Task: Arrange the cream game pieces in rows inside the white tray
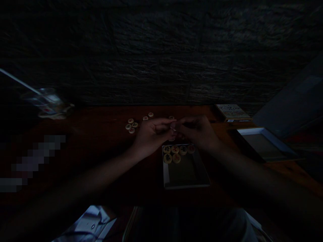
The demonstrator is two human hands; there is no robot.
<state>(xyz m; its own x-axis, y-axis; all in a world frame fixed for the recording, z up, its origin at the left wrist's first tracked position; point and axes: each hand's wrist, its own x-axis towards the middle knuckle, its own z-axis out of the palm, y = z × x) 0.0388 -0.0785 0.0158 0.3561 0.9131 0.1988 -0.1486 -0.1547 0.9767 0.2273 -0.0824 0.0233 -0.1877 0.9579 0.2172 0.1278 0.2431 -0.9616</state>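
Note:
My left hand (152, 136) and my right hand (196, 132) meet above a white square tray (186, 183), their fingertips closed around a small pale piece (173, 128). The dim light hides most of it. Several round xiangqi pieces (175, 154) with red or black characters lie at the far end of the tray, just below my hands. Several more xiangqi pieces (131, 126) lie loose on the dark wooden table (101, 117), left of my left hand. Another disc edge (172, 138) shows under my fingers.
A printed game box (233, 112) lies at the far right of the table, with a white box lid (264, 144) near it. A glass (46, 102) stands far left, and a dark stone wall (161, 50) rises behind the table. A white sleeve (85, 225) shows below.

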